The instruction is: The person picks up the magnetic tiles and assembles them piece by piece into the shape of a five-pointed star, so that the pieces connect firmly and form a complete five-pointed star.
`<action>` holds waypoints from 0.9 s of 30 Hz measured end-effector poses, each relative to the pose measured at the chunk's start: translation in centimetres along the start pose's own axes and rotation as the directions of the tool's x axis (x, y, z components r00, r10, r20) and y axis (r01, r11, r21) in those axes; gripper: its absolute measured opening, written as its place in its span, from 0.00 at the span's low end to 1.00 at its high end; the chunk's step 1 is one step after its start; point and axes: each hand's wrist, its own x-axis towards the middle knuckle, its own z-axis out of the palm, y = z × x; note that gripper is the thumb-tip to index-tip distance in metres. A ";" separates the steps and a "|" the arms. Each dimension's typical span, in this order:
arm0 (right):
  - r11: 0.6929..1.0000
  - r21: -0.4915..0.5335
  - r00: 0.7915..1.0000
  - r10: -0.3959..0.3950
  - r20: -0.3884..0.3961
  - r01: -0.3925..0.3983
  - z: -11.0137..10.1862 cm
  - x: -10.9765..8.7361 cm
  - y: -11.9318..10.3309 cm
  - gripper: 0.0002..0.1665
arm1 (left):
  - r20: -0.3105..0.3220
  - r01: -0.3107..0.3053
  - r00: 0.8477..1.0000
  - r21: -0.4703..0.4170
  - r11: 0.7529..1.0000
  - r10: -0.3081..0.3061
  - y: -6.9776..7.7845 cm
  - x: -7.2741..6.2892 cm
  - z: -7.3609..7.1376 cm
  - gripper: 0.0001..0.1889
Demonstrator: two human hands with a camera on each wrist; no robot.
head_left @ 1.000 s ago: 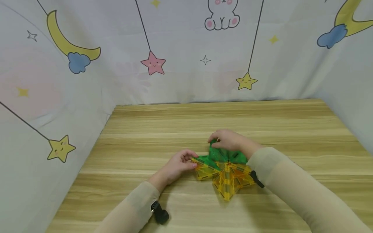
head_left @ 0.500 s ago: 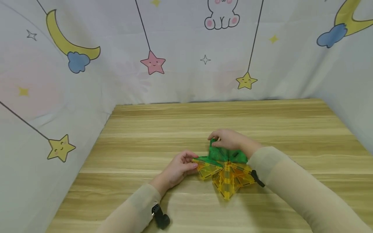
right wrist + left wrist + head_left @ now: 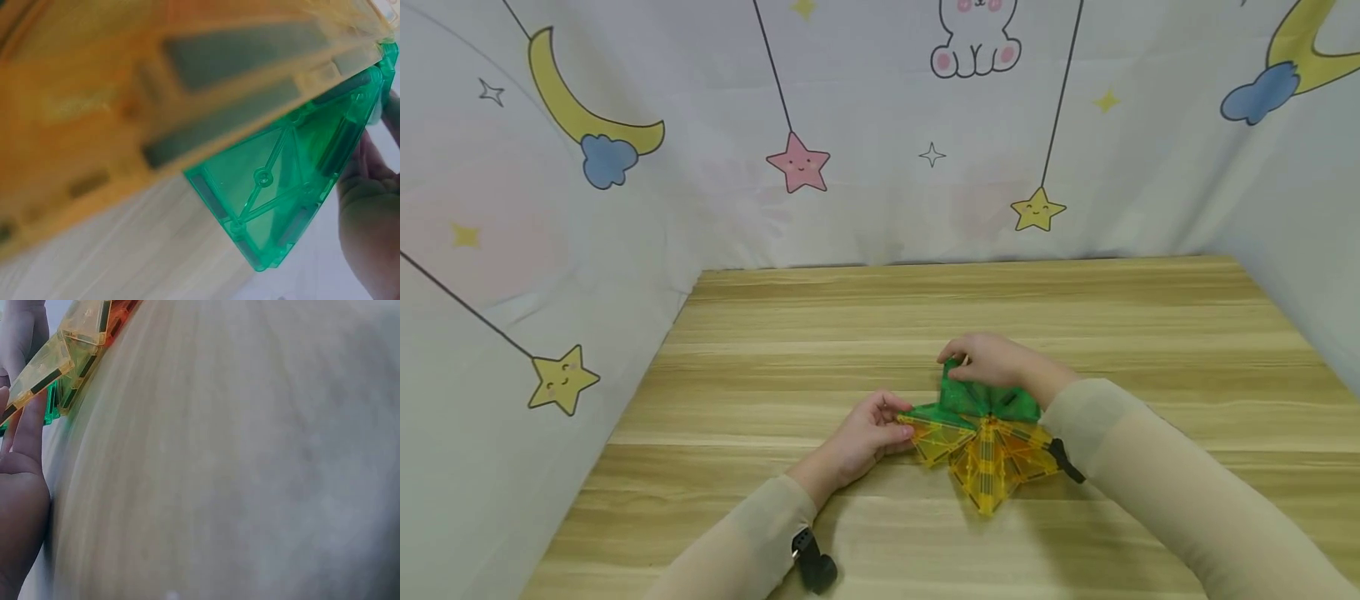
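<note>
Translucent magnetic tiles, several yellow-orange and several green, are joined edge to edge in a star-like build on the table. My left hand (image 3: 865, 437) pinches the outer tip of the left point, where a yellow tile (image 3: 934, 443) meets a green one; its thumb lies on the near side. In the left wrist view that yellow tile (image 3: 44, 370) shows dark magnets along its edge. At the back, my right hand (image 3: 992, 360) grips the top edge of an upright green tile (image 3: 962, 396). In the right wrist view, a green triangular tile (image 3: 269, 194) hangs beside a large, blurred orange one (image 3: 81, 112).
The build stands on a wood-grain table (image 3: 790, 333). Behind and beside it hangs a pale cloth backdrop (image 3: 880, 208) printed with stars, moons and clouds. A black wrist strap (image 3: 811, 558) sits on the left sleeve, another (image 3: 1066, 460) on the right.
The left hand has turned the left yellow and green tiles slightly, bringing their inner end close to the build's middle. The right hand keeps its grip; the head view has shifted a little.
</note>
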 end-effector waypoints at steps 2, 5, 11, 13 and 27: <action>1.000 -0.001 1.000 -0.009 0.003 0.009 0.0 -0.1 0.0 0.19 | -0.014 0.009 1.000 0.050 0.999 -0.009 0.0 0.0 0.0 0.14; 0.999 -0.008 0.999 -0.035 0.003 0.035 -0.1 -0.2 0.2 0.18 | -0.039 0.014 0.999 0.170 0.985 -0.008 0.0 0.1 0.0 0.14; 0.998 0.000 0.998 -0.066 0.021 0.066 -0.4 -0.6 0.6 0.17 | -0.034 -0.004 0.999 0.361 0.932 0.018 -0.2 0.1 0.3 0.14; 0.998 0.011 0.997 -0.068 0.032 0.067 -0.4 -0.6 0.7 0.17 | -0.026 -0.007 0.999 0.388 0.922 0.019 -0.2 0.0 0.3 0.14; 0.997 0.075 0.997 -0.018 0.072 0.012 -0.3 -1.1 0.9 0.20 | 0.037 -0.033 0.999 0.397 0.917 0.021 -0.2 -0.1 0.3 0.13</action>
